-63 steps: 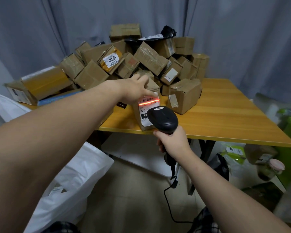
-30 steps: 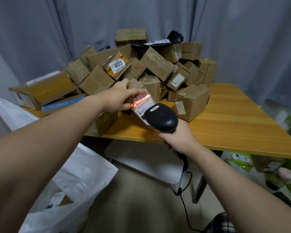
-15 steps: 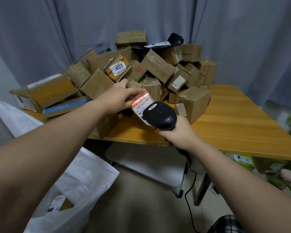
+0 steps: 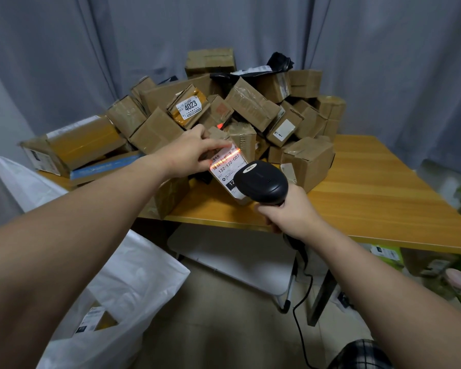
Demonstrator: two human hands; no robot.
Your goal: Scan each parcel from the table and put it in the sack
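My left hand grips a small cardboard parcel by its top, tilted so its white label faces me, just above the table's front edge. A red scan line crosses the barcode on that label. My right hand holds a black barcode scanner right in front of the parcel, covering its lower right part. A large heap of brown cardboard parcels fills the left and back of the wooden table. The white sack stands open on the floor at lower left with a parcel inside.
A grey curtain hangs behind the table. The scanner's black cable runs down to the floor beside a table leg. Under the table lies a white board. Green containers and a jar crowd the floor at the right.
The parcel was lifted off the table's front edge and tilted towards me. The scanner moved up with it and the red line stays on the barcode.
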